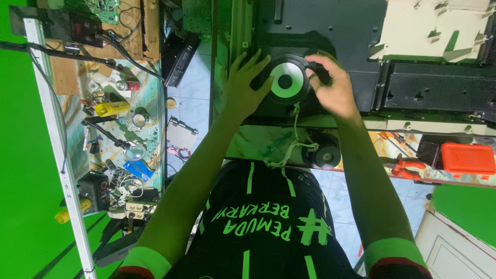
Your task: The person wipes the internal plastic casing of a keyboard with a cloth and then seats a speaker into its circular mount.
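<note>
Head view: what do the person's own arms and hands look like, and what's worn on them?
Both hands, left hand and right hand, are bare: no gloves, rings or watch visible. Forearms uncovered. Short black sleeves end in a light band with a red edge, left sleeve, right sleeve.

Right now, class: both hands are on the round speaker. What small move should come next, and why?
Probably lift the speaker slightly out of the dark panel: the left hand steadies its rim, the right hand grips the other edge, and its wires hang loose below.
</note>
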